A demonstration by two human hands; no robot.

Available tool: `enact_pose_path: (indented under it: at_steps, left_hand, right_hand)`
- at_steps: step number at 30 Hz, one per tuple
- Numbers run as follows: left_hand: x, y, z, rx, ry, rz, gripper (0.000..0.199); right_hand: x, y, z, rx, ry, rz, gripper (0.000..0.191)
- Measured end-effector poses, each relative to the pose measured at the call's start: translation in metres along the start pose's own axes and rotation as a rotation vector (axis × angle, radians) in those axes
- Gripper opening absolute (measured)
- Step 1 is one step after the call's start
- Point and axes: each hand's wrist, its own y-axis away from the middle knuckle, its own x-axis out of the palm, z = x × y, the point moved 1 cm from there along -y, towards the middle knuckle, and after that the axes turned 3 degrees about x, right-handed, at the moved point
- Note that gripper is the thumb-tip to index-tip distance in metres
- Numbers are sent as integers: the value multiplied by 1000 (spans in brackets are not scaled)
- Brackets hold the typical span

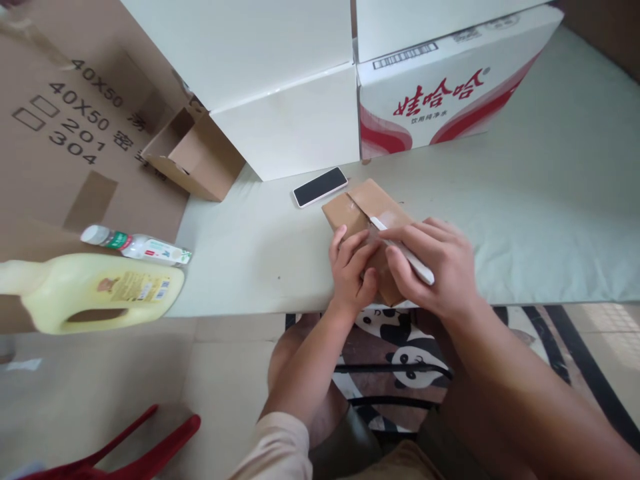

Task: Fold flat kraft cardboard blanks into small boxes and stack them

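Observation:
A small brown cardboard box (373,197) lies near the front edge of the covered table, with a dark slit along the seam on its top. My left hand (351,267) grips its left side, fingers bent over the top. In my right hand (437,257) is a white box cutter (410,260), held between thumb and fingers. Its front end touches the seam just beyond my left fingertips; whether the blade is out I cannot tell. Just behind the box, a phone (320,187) with a dark screen lies flat.
Large white cartons (310,123) stand at the back, one with red lettering (440,97). An open brown box (203,157), a clear bottle (150,249) and a yellow jug (150,293) are to the left, beside a big printed carton (90,173). A red chair (150,453) is below left.

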Motion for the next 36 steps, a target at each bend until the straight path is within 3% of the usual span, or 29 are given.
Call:
enact_pose_path:
  at_steps: [12,20,29,36]
  left_hand:
    - [1,-2,2,42,-19,-59,47]
    - [2,-1,4,35,-5,-43,48]
    - [5,-1,6,54,1,-72,46]
    - [2,-3,4,38,-12,-72,48]
  right_hand:
    - [-16,32,-14,-274,-83,-266,20]
    - [0,40,-28,-305,-44,-246,23]
    - [4,32,-20,-196,146,-160,24]
    - [-6,39,-24,-324,-104,-326,29]
